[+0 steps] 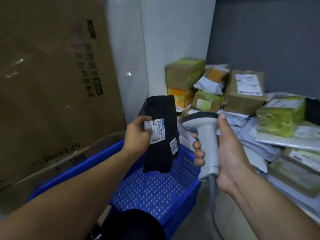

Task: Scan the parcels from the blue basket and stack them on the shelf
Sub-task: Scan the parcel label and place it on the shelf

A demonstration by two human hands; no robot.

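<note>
Head view: left hand on black parcel, right hand round scanner

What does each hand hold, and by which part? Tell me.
Left hand pinches the flat black plastic parcel at its white label; right hand grips the grey handheld scanner round its handle.
</note>
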